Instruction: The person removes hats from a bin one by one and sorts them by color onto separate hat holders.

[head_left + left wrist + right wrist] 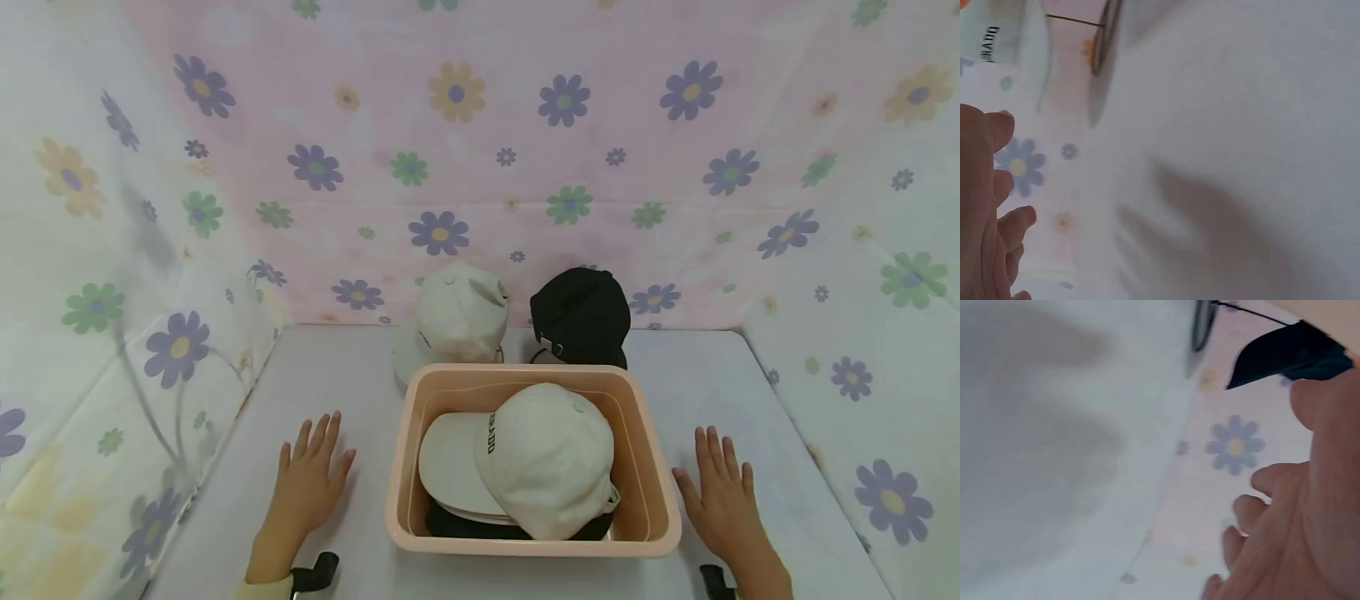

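Observation:
My left hand [306,483] is spread over the white table to the left of a peach plastic bin [525,547], holding nothing. On the bin's other side my right hand [726,500] also lies with straight fingers, its thumb near the bin wall. Inside the bin a cream baseball cap [558,458] with dark lettering rests on top, brim to the left. A second light brim edge and a black cap [480,525] show beneath it. In the left wrist view the left hand [985,206] casts a shadow on the table, as the right hand [1291,512] does in the right wrist view.
Behind the bin stand another cream cap [457,312] and a black cap [581,317], raised on thin wire stands whose bases show in the wrist views. Flower-print cloth [510,175] encloses the table at the back and both sides. Black wrist straps sit at both wrists.

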`<state>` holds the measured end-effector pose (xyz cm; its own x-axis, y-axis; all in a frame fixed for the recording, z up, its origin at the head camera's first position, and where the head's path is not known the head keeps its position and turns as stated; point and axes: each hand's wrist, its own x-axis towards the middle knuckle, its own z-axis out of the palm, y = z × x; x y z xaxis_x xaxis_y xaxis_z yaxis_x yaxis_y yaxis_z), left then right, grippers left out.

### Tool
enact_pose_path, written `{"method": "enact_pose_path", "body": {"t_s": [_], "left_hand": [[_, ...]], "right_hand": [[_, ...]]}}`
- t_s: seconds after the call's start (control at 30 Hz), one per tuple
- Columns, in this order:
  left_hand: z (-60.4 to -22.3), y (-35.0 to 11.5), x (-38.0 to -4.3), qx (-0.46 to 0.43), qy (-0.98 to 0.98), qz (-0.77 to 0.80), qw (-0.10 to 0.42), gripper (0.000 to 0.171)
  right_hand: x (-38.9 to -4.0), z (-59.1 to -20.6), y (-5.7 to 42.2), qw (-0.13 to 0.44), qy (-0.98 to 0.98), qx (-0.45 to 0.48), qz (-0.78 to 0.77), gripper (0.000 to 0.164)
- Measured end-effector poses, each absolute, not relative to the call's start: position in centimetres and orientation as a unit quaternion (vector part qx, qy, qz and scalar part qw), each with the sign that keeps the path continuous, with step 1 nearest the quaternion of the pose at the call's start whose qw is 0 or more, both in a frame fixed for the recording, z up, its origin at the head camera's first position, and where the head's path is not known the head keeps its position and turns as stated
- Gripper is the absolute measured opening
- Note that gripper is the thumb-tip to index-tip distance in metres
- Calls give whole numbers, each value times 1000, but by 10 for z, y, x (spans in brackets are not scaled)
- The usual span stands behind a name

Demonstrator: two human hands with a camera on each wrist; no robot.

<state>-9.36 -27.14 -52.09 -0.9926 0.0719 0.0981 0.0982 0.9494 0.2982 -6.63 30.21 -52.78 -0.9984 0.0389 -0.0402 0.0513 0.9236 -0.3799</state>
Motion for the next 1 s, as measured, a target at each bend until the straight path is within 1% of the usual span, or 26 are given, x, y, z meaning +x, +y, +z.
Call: {"method": "enact_pose_path", "body": {"t_s": [0.1, 0.23, 0.3, 0.43, 0.53, 0.63, 0.77, 0.83, 0.9, 1.0], "left_hand": [[-507, -271, -95, -53, -980, -186, 38, 67], [-483, -270, -96, -76, -972, -215, 48, 67], [-471, -266, -96, -89, -968, -226, 61, 66], [-449, -256, -98, -122, -962, -226, 93, 62], [-435, -247, -100, -152, -958, -216, 113, 62], [-421, -237, -104, -193, -947, -204, 153, 61], [-402, -221, -109, -252, -921, -201, 221, 56], [-392, -212, -111, -278, -907, -203, 244, 53], [-385, -204, -113, -298, -896, -207, 258, 53], [-377, -191, -115, -321, -886, -207, 264, 56]], "right_hand": [[-62, -513, 297, 8, 977, 6, -212, 81], [-57, -493, 290, 0, 971, -18, -238, 79], [-56, -480, 286, 1, 969, -29, -244, 79], [-53, -456, 279, -14, 966, -53, -252, 78], [-52, -442, 275, -36, 963, -78, -255, 76], [-52, -431, 269, -42, 958, -105, -263, 76], [-52, -419, 258, -26, 947, -135, -289, 77], [-53, -415, 253, -11, 943, -144, -299, 76], [-53, -415, 249, 2, 941, -151, -303, 76], [-53, -419, 243, 20, 938, -161, -305, 74]]}}
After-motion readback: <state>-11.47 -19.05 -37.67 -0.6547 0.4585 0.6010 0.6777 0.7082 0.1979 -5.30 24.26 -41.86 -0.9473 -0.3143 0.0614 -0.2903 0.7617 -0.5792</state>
